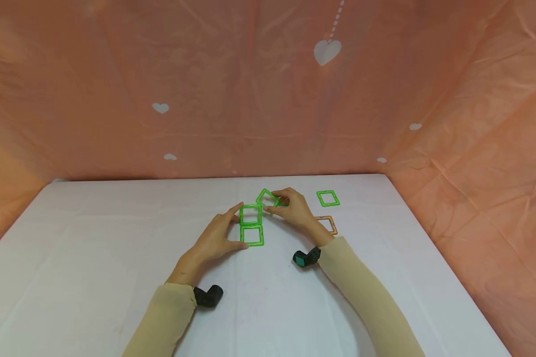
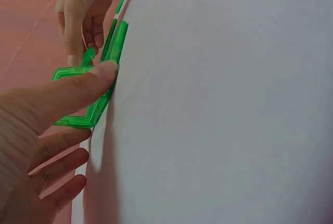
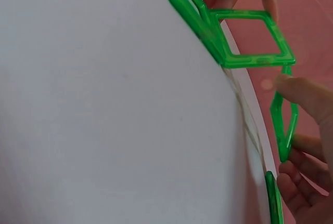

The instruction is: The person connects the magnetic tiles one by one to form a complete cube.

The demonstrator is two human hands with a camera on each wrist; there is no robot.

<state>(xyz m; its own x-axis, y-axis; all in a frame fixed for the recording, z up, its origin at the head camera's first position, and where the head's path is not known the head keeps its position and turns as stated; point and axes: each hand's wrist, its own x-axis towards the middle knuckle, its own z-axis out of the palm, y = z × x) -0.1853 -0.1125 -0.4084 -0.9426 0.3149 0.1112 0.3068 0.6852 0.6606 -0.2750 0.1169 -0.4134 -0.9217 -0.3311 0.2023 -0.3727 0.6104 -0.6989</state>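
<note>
Two green square magnetic tiles are joined edge to edge: one lies flat (image 1: pixel 252 244) on the white table, and the other (image 1: pixel 251 206) stands upright at its far edge. My left hand (image 1: pixel 213 239) grips this pair from the left, thumb on the flat tile's near corner, fingers by the upright one. My right hand (image 1: pixel 296 208) pinches a third green tile (image 3: pixel 295 117) between thumb and fingers. That tile is tilted, its corner close to the upright tile's upper right corner; whether they touch I cannot tell.
Right of my right hand, a green square tile (image 1: pixel 328 205) lies flat on the table (image 1: pixel 116 248). Nearer lies an orange square tile (image 1: pixel 333 225), partly covered by my right wrist. Another green piece (image 1: pixel 284 204) shows behind my right fingers. An orange curtain (image 1: pixel 232 99) hangs behind the table.
</note>
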